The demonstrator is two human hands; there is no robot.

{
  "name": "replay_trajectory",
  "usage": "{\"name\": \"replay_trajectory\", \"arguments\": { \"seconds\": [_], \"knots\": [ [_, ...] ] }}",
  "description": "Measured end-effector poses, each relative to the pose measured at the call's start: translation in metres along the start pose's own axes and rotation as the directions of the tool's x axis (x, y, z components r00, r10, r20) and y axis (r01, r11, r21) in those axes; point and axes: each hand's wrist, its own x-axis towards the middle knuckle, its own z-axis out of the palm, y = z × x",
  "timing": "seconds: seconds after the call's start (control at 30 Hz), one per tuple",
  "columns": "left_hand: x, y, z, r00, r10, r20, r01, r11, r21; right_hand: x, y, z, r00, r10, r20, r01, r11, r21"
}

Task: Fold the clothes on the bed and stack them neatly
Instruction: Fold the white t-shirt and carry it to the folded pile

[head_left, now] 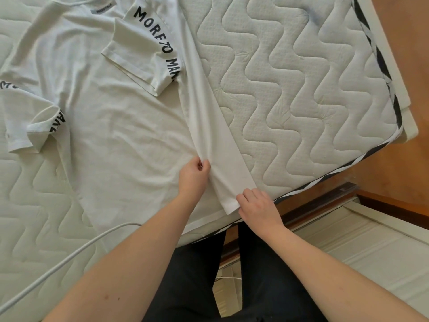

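A white T-shirt (111, 117) with black lettering on both sleeves lies spread flat on the quilted mattress (301, 89). Its right side is folded inward as a long narrow strip, and the right sleeve lies folded over the chest. My left hand (193, 177) pinches the inner edge of that folded strip near the hem. My right hand (257, 204) grips the strip's bottom corner at the hem, close to the mattress edge.
A white cable (69, 256) runs across the mattress at the lower left. The mattress edge with black-and-white piping (325, 177) runs diagonally on the right, with a wooden floor and white panel (359, 240) beyond. My dark trousers show below.
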Motion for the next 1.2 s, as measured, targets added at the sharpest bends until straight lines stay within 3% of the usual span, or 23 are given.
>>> {"name": "replay_trajectory", "arguments": {
  "seconds": [0.17,0.3,0.5,0.67,0.8,0.9,0.97,1.07,1.13,1.2],
  "knots": [
    [-0.006,-0.015,0.003,0.998,-0.009,0.059,0.001,0.992,0.126,0.004,-0.005,-0.002,0.997,0.039,0.070,-0.038,0.999,-0.015],
    [-0.001,-0.011,-0.006,1.000,-0.012,-0.027,0.014,0.997,0.077,0.003,-0.008,-0.004,0.989,0.082,0.123,-0.090,0.994,0.063],
    [0.044,0.028,-0.054,0.981,0.038,-0.189,-0.048,0.998,-0.045,0.051,-0.010,-0.020,0.986,0.161,-0.035,-0.148,0.962,0.229],
    [0.105,0.078,-0.084,0.876,-0.026,-0.483,-0.094,0.971,-0.222,0.138,-0.006,-0.039,0.973,0.212,-0.091,-0.172,0.929,0.329],
    [0.163,0.117,-0.116,0.781,-0.136,-0.609,0.037,0.984,-0.172,0.209,-0.004,-0.061,0.967,0.219,-0.129,-0.153,0.906,0.394],
    [0.203,0.136,-0.147,0.791,-0.191,-0.581,0.153,0.982,-0.115,0.258,-0.006,-0.076,0.969,0.189,-0.160,-0.101,0.892,0.442],
    [0.226,0.147,-0.167,0.803,-0.157,-0.575,0.180,0.984,-0.017,0.287,-0.009,-0.084,0.972,0.156,-0.176,-0.059,0.886,0.459],
    [0.256,0.168,-0.194,0.865,0.038,-0.500,0.118,0.954,0.276,0.326,-0.011,-0.090,0.980,0.126,-0.157,-0.038,0.881,0.472],
    [0.273,0.178,-0.209,0.927,0.133,-0.349,0.049,0.883,0.466,0.349,-0.006,-0.092,0.984,0.115,-0.137,-0.040,0.889,0.456],
    [0.283,0.184,-0.219,0.952,0.224,-0.208,-0.085,0.847,0.525,0.370,0.002,-0.094,0.989,0.106,-0.102,-0.053,0.903,0.427]
  ]
}}
